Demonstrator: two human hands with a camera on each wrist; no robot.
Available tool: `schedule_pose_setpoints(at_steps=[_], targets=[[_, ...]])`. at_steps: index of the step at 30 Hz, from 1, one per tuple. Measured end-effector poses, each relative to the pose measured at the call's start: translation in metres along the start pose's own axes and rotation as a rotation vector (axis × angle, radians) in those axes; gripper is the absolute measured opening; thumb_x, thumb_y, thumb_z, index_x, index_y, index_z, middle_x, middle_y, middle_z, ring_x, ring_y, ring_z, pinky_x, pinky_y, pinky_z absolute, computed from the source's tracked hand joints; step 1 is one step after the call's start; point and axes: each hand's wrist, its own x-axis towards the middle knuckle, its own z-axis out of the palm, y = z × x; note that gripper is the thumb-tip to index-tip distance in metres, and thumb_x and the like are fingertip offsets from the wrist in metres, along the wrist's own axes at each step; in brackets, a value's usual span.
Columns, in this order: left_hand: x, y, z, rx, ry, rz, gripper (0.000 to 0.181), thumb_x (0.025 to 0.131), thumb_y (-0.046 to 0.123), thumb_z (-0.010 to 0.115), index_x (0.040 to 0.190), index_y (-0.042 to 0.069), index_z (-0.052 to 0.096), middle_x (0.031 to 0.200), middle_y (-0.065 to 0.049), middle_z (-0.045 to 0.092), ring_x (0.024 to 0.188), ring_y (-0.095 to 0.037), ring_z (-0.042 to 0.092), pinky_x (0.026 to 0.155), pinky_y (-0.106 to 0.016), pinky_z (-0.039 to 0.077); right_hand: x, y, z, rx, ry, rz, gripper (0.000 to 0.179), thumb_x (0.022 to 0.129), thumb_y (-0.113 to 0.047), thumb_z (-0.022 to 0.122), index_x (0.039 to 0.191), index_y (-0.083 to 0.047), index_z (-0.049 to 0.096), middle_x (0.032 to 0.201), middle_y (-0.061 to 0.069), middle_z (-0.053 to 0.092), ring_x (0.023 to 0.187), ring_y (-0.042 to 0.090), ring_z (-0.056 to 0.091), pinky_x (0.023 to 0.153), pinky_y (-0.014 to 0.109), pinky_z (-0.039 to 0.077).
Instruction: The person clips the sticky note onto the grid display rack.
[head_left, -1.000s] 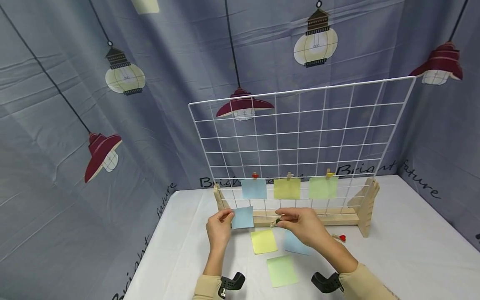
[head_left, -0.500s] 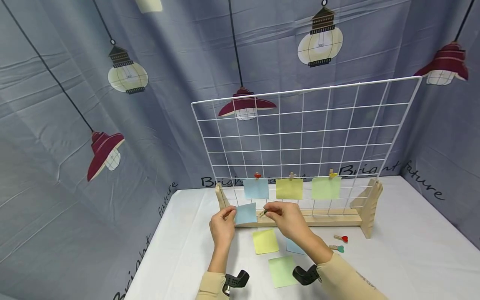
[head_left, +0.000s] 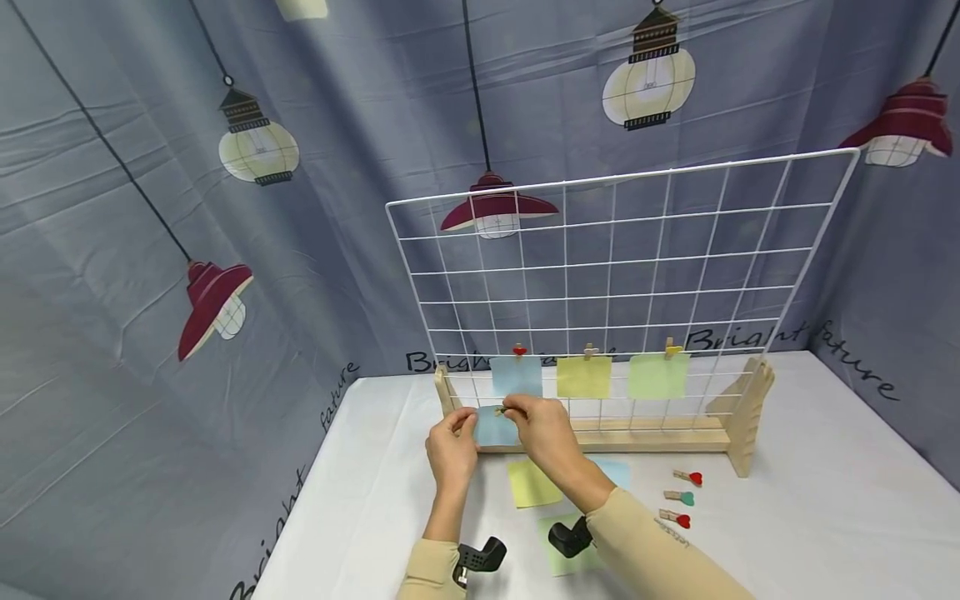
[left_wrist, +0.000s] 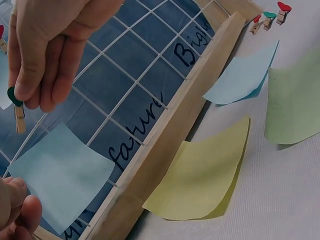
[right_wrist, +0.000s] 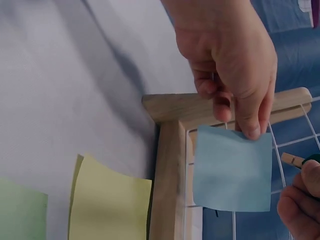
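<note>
My left hand (head_left: 452, 454) pinches a blue sticky note (head_left: 495, 427) by its left edge, holding it against the lower left of a white wire grid (head_left: 622, 177). Between thumb and fingers of my right hand (head_left: 543, 433) is a small wooden clothespin (left_wrist: 20, 120) with a green heart. Its wooden tip points toward the note's upper edge, close to it but apart in the right wrist view. Above, a blue note (head_left: 517, 377), a yellow note (head_left: 583, 379) and a green note (head_left: 658, 377) hang from the grid, each by a clothespin.
The grid stands in a wooden base (head_left: 645, 443). On the white table lie a yellow note (head_left: 531, 487), a blue note (head_left: 615, 473) and a green note (right_wrist: 22, 210). To the right are clothespins with a red heart (head_left: 688, 477), a green heart (head_left: 679, 497) and another red heart (head_left: 676, 518).
My right hand has moved left and slightly up with the clothespin, to the top of the blue note. The left hand has raised the note a little against the grid.
</note>
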Motion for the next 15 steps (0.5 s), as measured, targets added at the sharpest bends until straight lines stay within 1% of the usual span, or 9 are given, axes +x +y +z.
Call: schedule_pose_setpoints(at_steps=[5, 10, 15], targets=[[0.001, 0.0, 0.002, -0.019, -0.003, -0.012, 0.007, 0.094, 0.013, 0.075, 0.098, 0.014, 0.081, 0.092, -0.006, 0.08, 0.05, -0.025, 0.066, 0.042, -0.023, 0.046, 0.008, 0.001, 0.005, -0.053, 0.032, -0.038, 0.004, 0.089, -0.004, 0.077, 0.089, -0.008, 0.078, 0.084, 0.007, 0.079, 0.069, 0.02, 0.073, 0.062, 0.034, 0.056], [0.003, 0.0, 0.002, -0.026, 0.005, -0.004, 0.007, 0.094, 0.012, 0.075, 0.097, 0.014, 0.08, 0.091, -0.006, 0.08, 0.046, -0.017, 0.063, 0.041, -0.022, 0.046, 0.015, 0.001, 0.007, -0.08, 0.033, -0.03, 0.005, 0.089, -0.005, 0.076, 0.088, -0.009, 0.078, 0.084, 0.006, 0.079, 0.071, 0.023, 0.074, 0.063, 0.036, 0.057], [0.004, 0.001, 0.001, -0.028, 0.008, -0.012, 0.007, 0.094, 0.013, 0.075, 0.097, 0.016, 0.08, 0.091, -0.005, 0.08, 0.048, -0.025, 0.066, 0.041, -0.022, 0.045, 0.017, -0.001, 0.008, -0.111, 0.029, -0.027, 0.004, 0.09, -0.006, 0.076, 0.089, -0.01, 0.078, 0.084, 0.005, 0.079, 0.071, 0.023, 0.074, 0.063, 0.036, 0.057]])
